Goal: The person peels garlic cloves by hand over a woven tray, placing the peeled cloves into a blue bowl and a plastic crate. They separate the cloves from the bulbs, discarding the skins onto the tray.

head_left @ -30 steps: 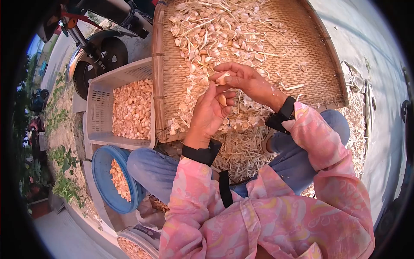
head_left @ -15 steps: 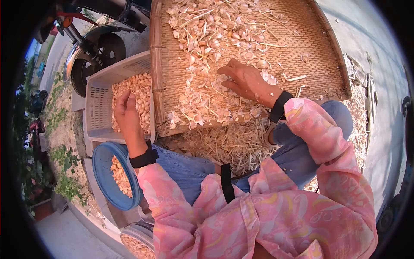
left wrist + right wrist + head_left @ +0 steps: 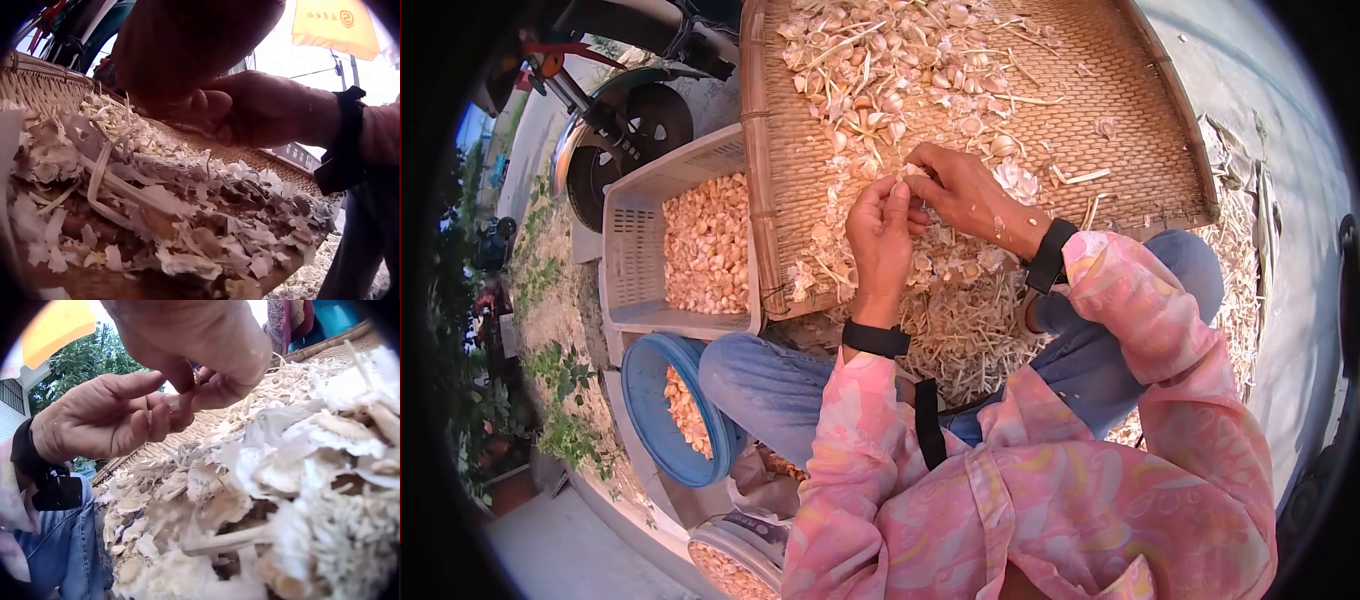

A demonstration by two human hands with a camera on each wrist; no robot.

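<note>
Over the near part of a woven bamboo tray point(image 3: 1120, 120), both hands meet at the fingertips around a small pale garlic clove point(image 3: 913, 170). My right hand point(image 3: 980, 200) pinches it from the right between thumb and bent forefinger. On the left, my left hand point(image 3: 878, 240) grips the same clove with thumb and fingertips, its other fingers curled in. Fingers mostly cover the clove in the right wrist view, where the left hand point(image 3: 100, 419) reaches in from the left. Garlic cloves and skins point(image 3: 870, 90) lie spread over the tray below and beyond the hands.
Left of the tray stands a pale plastic crate point(image 3: 630, 240) of cloves, with a blue tub point(image 3: 638, 400) and another bucket point(image 3: 750, 535) of cloves nearer. Dry stalks and skins point(image 3: 970, 335) cover the ground between the knees. A wheel point(image 3: 655, 120) stands behind the crate.
The left hand swung from the hands' meeting point out over the crate, and is now back at the right hand; the clove seen in its palm earlier no longer shows. The right hand dipped to the tray, then rejoined it.
</note>
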